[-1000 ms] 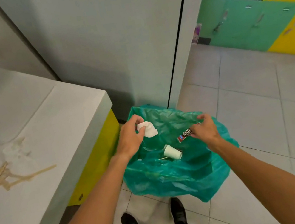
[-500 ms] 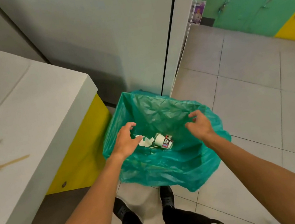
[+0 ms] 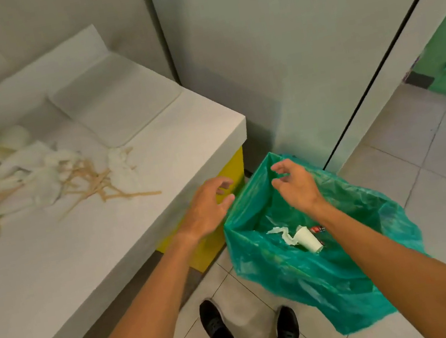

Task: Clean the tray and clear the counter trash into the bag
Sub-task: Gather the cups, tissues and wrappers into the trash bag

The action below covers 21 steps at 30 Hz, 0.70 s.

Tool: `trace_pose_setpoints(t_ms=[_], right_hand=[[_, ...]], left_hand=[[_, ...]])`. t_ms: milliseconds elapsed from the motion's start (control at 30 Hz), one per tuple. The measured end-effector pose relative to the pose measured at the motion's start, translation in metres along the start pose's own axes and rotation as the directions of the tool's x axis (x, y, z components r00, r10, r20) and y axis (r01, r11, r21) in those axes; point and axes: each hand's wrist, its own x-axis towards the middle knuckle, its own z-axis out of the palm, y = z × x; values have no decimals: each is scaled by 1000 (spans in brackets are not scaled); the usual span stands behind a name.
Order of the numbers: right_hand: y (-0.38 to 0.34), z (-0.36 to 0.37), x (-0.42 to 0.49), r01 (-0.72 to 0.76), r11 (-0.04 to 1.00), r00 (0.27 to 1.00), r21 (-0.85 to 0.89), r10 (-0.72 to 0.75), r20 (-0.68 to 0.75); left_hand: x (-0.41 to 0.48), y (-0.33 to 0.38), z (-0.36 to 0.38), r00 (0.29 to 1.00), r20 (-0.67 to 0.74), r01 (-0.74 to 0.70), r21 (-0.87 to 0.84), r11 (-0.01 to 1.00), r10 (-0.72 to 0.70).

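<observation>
Counter trash (image 3: 83, 175) back in view, 2 hands (image 3: 207, 207) higher (both empty).

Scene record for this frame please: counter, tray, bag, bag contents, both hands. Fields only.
counter: crumpled napkins and wooden sticks lying on it
tray: white, at the counter's far end
bag: green, open, on the floor beside the counter
in bag: paper cup, tissue, wrapper
left hand: empty, over the counter edge
right hand: empty, above the bag's mouth

The pile of tissues and wooden sticks (image 3: 48, 181) on the counter (image 3: 84, 267) is blurred and cut off by the left edge, and the small wrapper (image 3: 317, 229) in the green bag (image 3: 294, 275) lies half hidden behind the right forearm (image 3: 381, 260), its print unreadable.
</observation>
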Motion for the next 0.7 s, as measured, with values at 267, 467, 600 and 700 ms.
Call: trace_pose_setpoints(t_ms=[267, 467, 600, 700], right_hand=[[-98, 88, 5, 253, 967, 958, -26, -247, 145], [-151, 154, 8, 369, 929, 897, -41, -344, 278], [-178, 195, 13, 393, 913, 876, -109, -336, 347], [-188, 220, 21, 409, 893, 873, -190, -321, 368]], left_hand=[[-48, -35, -118, 955, -293, 45, -37, 998, -54], [-73, -87, -188, 901, -420, 131, 36, 991, -104], [-77, -117, -227, 859, -495, 207, 107, 972, -129], [-74, -134, -250, 824, -546, 246, 104, 964, -152]])
